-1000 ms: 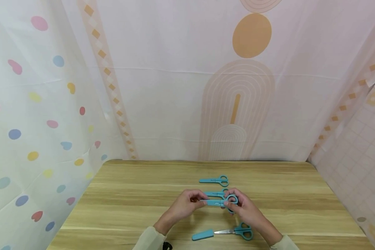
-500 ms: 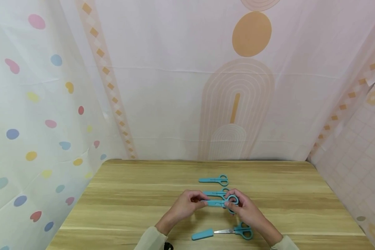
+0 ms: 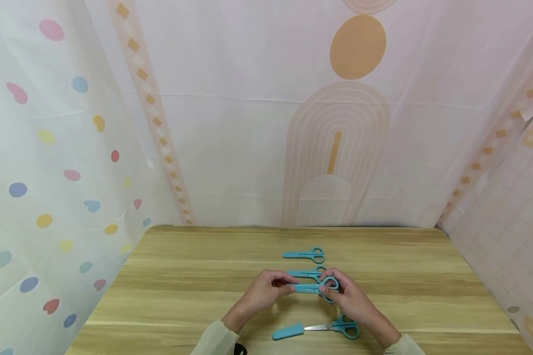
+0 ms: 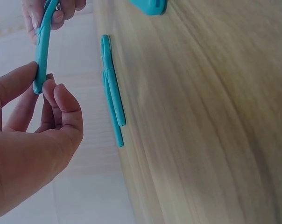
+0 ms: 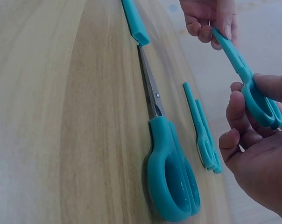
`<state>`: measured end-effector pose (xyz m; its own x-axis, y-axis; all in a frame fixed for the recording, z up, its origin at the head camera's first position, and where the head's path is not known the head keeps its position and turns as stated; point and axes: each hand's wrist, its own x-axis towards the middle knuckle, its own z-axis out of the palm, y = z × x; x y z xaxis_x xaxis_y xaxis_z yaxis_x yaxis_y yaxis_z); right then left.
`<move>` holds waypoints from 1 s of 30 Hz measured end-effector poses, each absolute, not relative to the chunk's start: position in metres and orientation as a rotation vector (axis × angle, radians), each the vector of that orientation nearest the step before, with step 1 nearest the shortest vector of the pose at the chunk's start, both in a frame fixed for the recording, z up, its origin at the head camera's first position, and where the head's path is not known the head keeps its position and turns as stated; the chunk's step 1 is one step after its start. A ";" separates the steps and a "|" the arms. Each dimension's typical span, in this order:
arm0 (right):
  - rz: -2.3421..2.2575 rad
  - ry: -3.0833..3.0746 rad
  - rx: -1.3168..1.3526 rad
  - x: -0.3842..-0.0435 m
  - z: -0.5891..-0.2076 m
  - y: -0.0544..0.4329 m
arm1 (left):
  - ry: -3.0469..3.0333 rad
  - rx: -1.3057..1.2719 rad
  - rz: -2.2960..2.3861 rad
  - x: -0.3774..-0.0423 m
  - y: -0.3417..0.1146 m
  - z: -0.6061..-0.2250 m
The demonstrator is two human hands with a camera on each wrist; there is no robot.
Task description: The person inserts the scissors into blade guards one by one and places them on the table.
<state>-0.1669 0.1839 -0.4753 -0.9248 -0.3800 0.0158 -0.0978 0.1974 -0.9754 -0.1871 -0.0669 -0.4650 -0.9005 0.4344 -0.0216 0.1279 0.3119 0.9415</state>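
Note:
A pair of teal scissors (image 3: 306, 288) with its cover on the blades is held above the table between both hands. My left hand (image 3: 266, 291) pinches the covered blade end between thumb and fingers. At the other end, my right hand (image 3: 347, 295) grips the finger loops. In the right wrist view the cover (image 5: 232, 53) reaches up to the handles. Nearer to me on the table lie uncovered scissors (image 3: 346, 328) with a bare metal blade (image 5: 150, 84). Their loose teal cover (image 3: 287, 332) lies just left of the blade tip.
Two more covered scissors lie beyond the hands: one pair (image 3: 299, 274) partly behind the held one, another pair (image 3: 303, 255) farther back. The wooden table (image 3: 182, 276) ends at patterned curtains (image 3: 231, 162). A small black object (image 3: 240, 349) shows by the left sleeve.
Both hands keep their grip on the covered scissors and have barely moved. The head view has shifted slightly; the things on the table stay in place.

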 end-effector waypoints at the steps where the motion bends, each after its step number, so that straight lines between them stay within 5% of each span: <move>1: -1.795 2.248 -0.455 -0.167 -0.476 0.184 | 2.308 0.509 1.624 -0.187 -0.067 -0.466; 30: -1.650 2.380 -0.415 -0.173 -0.488 0.179 | 2.329 0.371 1.622 -0.191 -0.065 -0.479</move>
<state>-0.1727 0.1789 -0.4877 -0.9371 -0.3488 -0.0157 -0.1076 0.3315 -0.9373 -0.1909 -0.0655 -0.4794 -0.9285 0.3627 -0.0802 0.0506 0.3375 0.9400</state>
